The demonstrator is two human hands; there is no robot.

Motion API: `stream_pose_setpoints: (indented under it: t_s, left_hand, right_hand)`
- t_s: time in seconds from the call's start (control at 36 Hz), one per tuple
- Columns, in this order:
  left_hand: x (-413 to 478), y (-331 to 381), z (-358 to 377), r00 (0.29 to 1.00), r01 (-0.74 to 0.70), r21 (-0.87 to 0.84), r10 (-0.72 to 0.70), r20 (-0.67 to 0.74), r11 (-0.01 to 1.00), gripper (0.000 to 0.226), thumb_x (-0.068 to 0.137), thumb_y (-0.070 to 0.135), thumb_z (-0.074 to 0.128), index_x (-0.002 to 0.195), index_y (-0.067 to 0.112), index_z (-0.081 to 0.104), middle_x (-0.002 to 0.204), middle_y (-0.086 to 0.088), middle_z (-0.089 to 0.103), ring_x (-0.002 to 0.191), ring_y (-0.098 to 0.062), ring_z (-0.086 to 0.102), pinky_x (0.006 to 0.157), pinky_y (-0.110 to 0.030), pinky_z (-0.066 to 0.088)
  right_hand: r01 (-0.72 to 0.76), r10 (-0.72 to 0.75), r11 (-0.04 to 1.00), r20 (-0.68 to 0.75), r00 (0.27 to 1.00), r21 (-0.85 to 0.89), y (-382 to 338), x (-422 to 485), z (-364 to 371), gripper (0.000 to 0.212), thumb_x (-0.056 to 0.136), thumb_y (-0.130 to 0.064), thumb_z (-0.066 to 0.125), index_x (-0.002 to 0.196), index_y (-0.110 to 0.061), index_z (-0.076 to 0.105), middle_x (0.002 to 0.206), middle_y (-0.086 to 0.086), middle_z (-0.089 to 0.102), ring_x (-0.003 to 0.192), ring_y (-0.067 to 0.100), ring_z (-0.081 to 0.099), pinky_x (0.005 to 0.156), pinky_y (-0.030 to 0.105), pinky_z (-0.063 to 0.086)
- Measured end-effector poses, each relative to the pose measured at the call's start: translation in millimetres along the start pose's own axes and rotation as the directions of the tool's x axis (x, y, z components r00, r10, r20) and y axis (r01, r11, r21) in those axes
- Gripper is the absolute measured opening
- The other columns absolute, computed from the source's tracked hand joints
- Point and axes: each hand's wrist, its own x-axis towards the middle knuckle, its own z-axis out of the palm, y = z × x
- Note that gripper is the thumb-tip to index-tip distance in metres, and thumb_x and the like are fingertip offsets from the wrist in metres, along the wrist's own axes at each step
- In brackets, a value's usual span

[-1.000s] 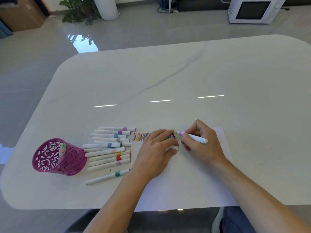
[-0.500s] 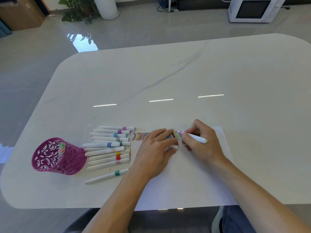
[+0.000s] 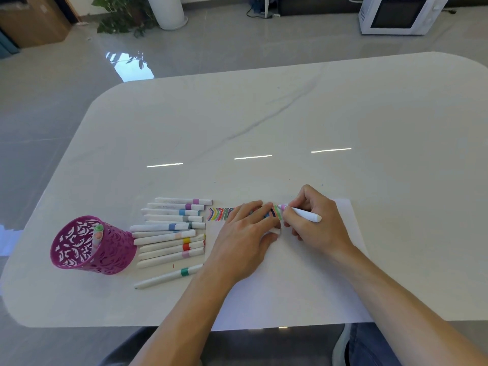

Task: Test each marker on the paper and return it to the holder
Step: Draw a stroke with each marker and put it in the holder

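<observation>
The right hand (image 3: 315, 224) pinches a marker (image 3: 304, 214) between thumb and curled fingers. Its pink-banded tip sticks out to the left of the grip and touches the paper (image 3: 290, 276), just beside a row of coloured marks (image 3: 217, 214). The left hand (image 3: 243, 240) lies flat on the sheet with its fingers straight. Farther left, other markers (image 3: 169, 235) lie on the table (image 3: 264, 114) next to the purple holder (image 3: 111, 257).

Pink-banded white marker (image 3: 303, 214) tip-down on paper (image 3: 290, 286); magenta holder (image 3: 116, 249) beside loose markers (image 3: 169, 233)
</observation>
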Motion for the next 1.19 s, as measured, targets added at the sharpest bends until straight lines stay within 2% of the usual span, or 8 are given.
stream_pose_setpoints:
  t_s: [0.08, 0.22, 0.42, 0.58, 0.78, 0.89, 1.08, 1.19]
  left_hand:
    - [0, 0, 0, 1.000, -0.001, 0.013, 0.001, 0.004, 1.000, 0.023, 0.100, 0.031, 0.056, 0.120, 0.026, 0.067, 0.148, 0.010, 0.051, 0.143, -0.019, 0.035, 0.116, -0.032, 0.027]
    - [1, 1, 1, 0.999, 0.011, -0.030, -0.010, 0.030, 0.999, 0.018, 0.102, 0.026, 0.055, 0.115, 0.021, 0.067, 0.149, 0.005, 0.050, 0.148, -0.023, 0.028, 0.116, -0.031, 0.030]
    - [0, 2, 2, 0.997, 0.063, -0.067, -0.059, 0.054, 0.996, 0.017, 0.102, 0.028, 0.052, 0.114, 0.023, 0.064, 0.154, 0.010, 0.043, 0.151, -0.017, 0.020, 0.115, -0.027, 0.028]
    - [0, 3, 3, 0.992, 0.109, -0.105, -0.101, 0.080, 0.988, 0.015, 0.103, 0.031, 0.051, 0.114, 0.026, 0.060, 0.157, 0.017, 0.038, 0.152, -0.008, 0.013, 0.107, -0.026, 0.036]
    - [0, 3, 3, 0.991, 0.119, -0.123, -0.110, 0.075, 0.985, 0.013, 0.103, 0.031, 0.051, 0.114, 0.028, 0.058, 0.157, 0.019, 0.036, 0.152, -0.006, 0.012, 0.106, -0.028, 0.038]
    - [1, 3, 3, 0.992, 0.119, -0.138, -0.110, 0.068, 0.983, 0.012, 0.102, 0.031, 0.052, 0.113, 0.028, 0.058, 0.157, 0.020, 0.037, 0.152, -0.006, 0.013, 0.105, -0.029, 0.039]
    - [1, 2, 2, 0.991, 0.125, -0.158, -0.115, 0.075, 0.980, 0.011, 0.102, 0.031, 0.052, 0.112, 0.028, 0.058, 0.157, 0.021, 0.036, 0.152, -0.002, 0.010, 0.106, -0.027, 0.037]
    - [0, 3, 2, 0.989, 0.132, -0.156, -0.121, 0.078, 0.979, 0.012, 0.102, 0.031, 0.052, 0.112, 0.028, 0.058, 0.157, 0.020, 0.035, 0.152, -0.002, 0.009, 0.106, -0.028, 0.038]
  right_hand:
    - [-0.003, 0.002, 0.999, 0.008, 1.000, 0.033, -1, -2, 2, 0.025, 0.089, -0.021, 0.073, 0.075, -0.020, 0.052, 0.065, 0.005, 0.073, 0.050, 0.021, 0.067, 0.048, 0.035, 0.055]
    - [-0.027, 0.028, 0.993, -0.005, 1.000, 0.114, 1, -4, 4, 0.026, 0.090, -0.019, 0.073, 0.076, -0.018, 0.052, 0.066, 0.005, 0.074, 0.051, 0.020, 0.068, 0.046, 0.027, 0.053]
    - [-0.030, 0.031, 0.992, -0.008, 0.999, 0.126, 4, -4, 4, 0.027, 0.089, -0.025, 0.073, 0.073, -0.023, 0.051, 0.066, 0.004, 0.074, 0.051, 0.021, 0.067, 0.048, 0.030, 0.055]
    - [-0.043, 0.045, 0.990, -0.009, 0.999, 0.136, 5, -4, 4, 0.026, 0.085, -0.027, 0.073, 0.070, -0.026, 0.052, 0.063, 0.005, 0.073, 0.052, 0.021, 0.067, 0.046, 0.031, 0.054]
    - [-0.053, 0.055, 0.991, -0.011, 0.998, 0.125, 6, -3, 4, 0.025, 0.082, -0.027, 0.073, 0.070, -0.024, 0.051, 0.060, 0.005, 0.070, 0.047, 0.014, 0.062, 0.043, 0.025, 0.046]
    - [-0.018, 0.020, 0.997, -0.031, 0.999, 0.075, 9, 0, 5, 0.026, 0.079, -0.023, 0.073, 0.067, -0.026, 0.050, 0.055, 0.001, 0.065, 0.048, 0.012, 0.056, 0.048, 0.026, 0.043]
    - [-0.007, 0.010, 0.997, -0.040, 0.999, 0.074, 12, 2, 5, 0.024, 0.072, -0.029, 0.070, 0.065, -0.024, 0.048, 0.051, -0.007, 0.056, 0.049, 0.011, 0.050, 0.050, 0.019, 0.037]
    - [-0.006, 0.009, 0.997, -0.043, 0.999, 0.076, 13, 2, 4, 0.027, 0.071, -0.029, 0.070, 0.067, -0.019, 0.045, 0.049, -0.009, 0.052, 0.050, 0.013, 0.047, 0.053, 0.027, 0.037]
